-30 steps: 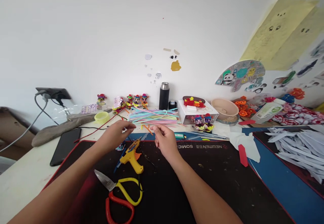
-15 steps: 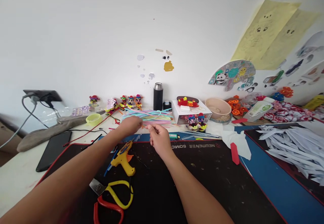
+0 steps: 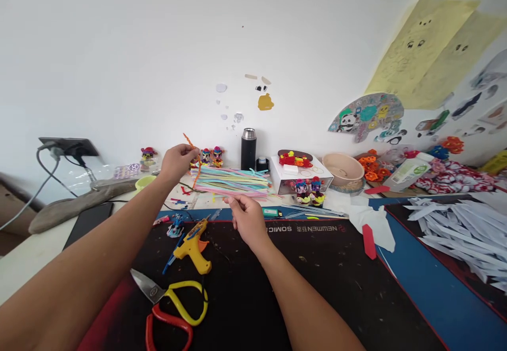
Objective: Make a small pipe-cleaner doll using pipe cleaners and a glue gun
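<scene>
My left hand (image 3: 177, 162) is raised at the left of the pastel pipe cleaners, its fingers pinched on an orange twisted pipe cleaner (image 3: 199, 169). One end of it sticks up above the fingers and the other hangs below them. Over the back edge of the black mat, my right hand (image 3: 249, 219) is closed with thumb and forefinger together; whether anything small sits between them I cannot make out. Behind the hands lies a bundle of pastel pipe cleaners (image 3: 233, 181). A yellow glue gun (image 3: 194, 253) rests on the mat between my forearms, with scissors (image 3: 174, 298) nearer to me.
A black thermos (image 3: 248, 153) stands by the wall, with a white box (image 3: 283, 181) to its right. Small figures (image 3: 309, 191) stand before the box. A pink bowl (image 3: 343, 168) and a pile of white strips (image 3: 459, 234) are farther right. A black phone (image 3: 89, 221) lies left.
My left hand has moved up and left, away from the right hand, lifting the orange pipe cleaner into sight. My right hand has stayed nearly in place.
</scene>
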`<act>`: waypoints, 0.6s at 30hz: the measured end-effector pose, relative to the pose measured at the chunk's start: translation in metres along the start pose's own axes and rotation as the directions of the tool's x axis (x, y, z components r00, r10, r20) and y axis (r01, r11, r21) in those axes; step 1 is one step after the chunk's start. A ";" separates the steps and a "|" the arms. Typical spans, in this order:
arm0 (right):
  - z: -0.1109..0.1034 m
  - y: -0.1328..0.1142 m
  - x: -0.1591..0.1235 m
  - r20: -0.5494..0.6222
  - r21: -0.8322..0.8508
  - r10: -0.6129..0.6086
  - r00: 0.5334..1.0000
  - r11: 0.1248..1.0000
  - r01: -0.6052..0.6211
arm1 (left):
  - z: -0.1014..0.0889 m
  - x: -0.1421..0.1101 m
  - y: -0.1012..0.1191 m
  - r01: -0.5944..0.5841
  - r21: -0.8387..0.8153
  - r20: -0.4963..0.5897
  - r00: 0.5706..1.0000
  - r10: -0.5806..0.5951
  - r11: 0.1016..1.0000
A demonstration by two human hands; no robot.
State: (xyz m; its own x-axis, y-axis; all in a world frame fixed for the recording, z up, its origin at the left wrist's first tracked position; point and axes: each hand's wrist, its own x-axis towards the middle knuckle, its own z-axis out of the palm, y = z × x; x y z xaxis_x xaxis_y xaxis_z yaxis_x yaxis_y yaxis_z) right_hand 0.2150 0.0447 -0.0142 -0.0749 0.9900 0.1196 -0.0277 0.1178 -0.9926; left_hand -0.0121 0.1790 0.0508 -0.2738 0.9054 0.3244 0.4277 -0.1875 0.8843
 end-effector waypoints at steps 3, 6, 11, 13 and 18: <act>0.001 -0.001 -0.001 0.004 -0.022 0.001 1.000 1.000 -0.001 | -0.004 -0.005 0.008 -0.042 -0.015 -0.047 0.998 0.042 0.999; 0.001 -0.001 -0.002 0.012 -0.027 0.008 1.000 1.000 -0.008 | -0.009 -0.009 0.015 -0.088 -0.013 -0.075 0.993 0.087 0.996; 0.001 0.001 -0.002 0.027 -0.077 -0.019 0.999 0.997 0.021 | -0.023 -0.010 0.024 -0.101 -0.060 -0.095 0.991 0.095 0.993; 0.002 0.003 -0.003 0.032 -0.101 -0.029 0.999 0.994 0.032 | -0.028 -0.010 0.027 -0.089 -0.124 -0.124 0.990 0.073 0.988; 0.004 0.007 -0.004 0.058 -0.144 -0.052 0.997 0.988 0.060 | -0.034 -0.016 0.032 -0.037 -0.261 -0.100 0.995 0.011 0.965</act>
State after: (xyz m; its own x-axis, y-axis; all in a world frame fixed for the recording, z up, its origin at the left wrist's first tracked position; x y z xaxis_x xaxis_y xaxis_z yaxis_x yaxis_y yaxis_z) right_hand 0.2116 0.0411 -0.0214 -0.1313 0.9764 0.1716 0.1118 0.1866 -0.9761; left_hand -0.0233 0.1458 0.0856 -0.3539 0.8608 0.3657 0.1981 -0.3132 0.9288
